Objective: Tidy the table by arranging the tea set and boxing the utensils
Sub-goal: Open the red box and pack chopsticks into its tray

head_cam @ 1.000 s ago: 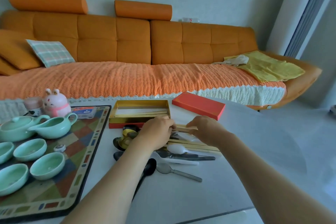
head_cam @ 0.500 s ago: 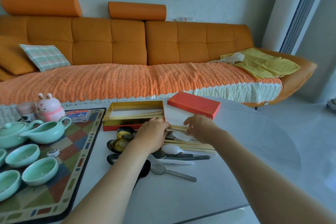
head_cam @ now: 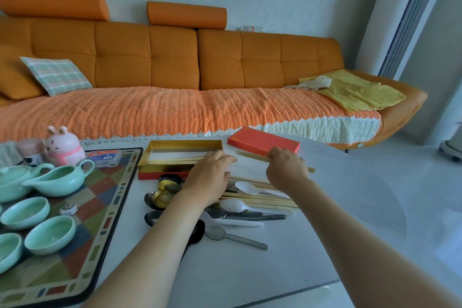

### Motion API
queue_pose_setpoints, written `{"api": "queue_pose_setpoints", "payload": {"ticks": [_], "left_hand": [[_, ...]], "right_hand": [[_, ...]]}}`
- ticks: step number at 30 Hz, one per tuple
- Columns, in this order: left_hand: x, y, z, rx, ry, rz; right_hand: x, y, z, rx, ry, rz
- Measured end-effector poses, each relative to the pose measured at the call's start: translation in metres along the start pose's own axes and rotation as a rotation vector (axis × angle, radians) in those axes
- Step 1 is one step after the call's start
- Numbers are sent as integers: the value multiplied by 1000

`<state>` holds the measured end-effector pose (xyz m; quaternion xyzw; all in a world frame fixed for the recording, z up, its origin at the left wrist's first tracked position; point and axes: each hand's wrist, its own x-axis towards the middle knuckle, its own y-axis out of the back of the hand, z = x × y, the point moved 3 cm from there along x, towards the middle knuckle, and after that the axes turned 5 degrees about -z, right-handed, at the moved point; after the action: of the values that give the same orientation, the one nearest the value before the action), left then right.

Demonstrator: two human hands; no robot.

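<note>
Two bare hands are held over a white table. A thin pair of wooden chopsticks is pinched in the right hand, lifted just in front of the red lid, with one end showing beyond the wrist. The left hand is held palm down, fingers loosely curled, at the right end of the open gold-lined box; whether anything is gripped by it cannot be told. More chopsticks are seen lying inside the box. Below the hands, a pile of utensils is spread: white plastic spoons, metal spoons and further chopsticks. At the left, mint-green cups and pouring vessels are arranged on a patterned mat.
</note>
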<state>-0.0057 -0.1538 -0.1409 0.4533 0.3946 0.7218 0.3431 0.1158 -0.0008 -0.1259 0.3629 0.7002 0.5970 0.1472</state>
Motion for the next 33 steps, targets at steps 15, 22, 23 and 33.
{"api": "queue_pose_setpoints", "payload": {"ticks": [15,22,23,33], "left_hand": [[-15,60,-64,112,154,193],[-36,65,-106,158,306,237],[-38,64,-109,175,308,226],[-47,51,-111,172,311,-86]], "right_hand": [[7,-19,-71,228,489,120],[25,-37,-107,322,423,60],[27,-40,-111,300,408,48],[30,-50,-125,224,348,-112]]}}
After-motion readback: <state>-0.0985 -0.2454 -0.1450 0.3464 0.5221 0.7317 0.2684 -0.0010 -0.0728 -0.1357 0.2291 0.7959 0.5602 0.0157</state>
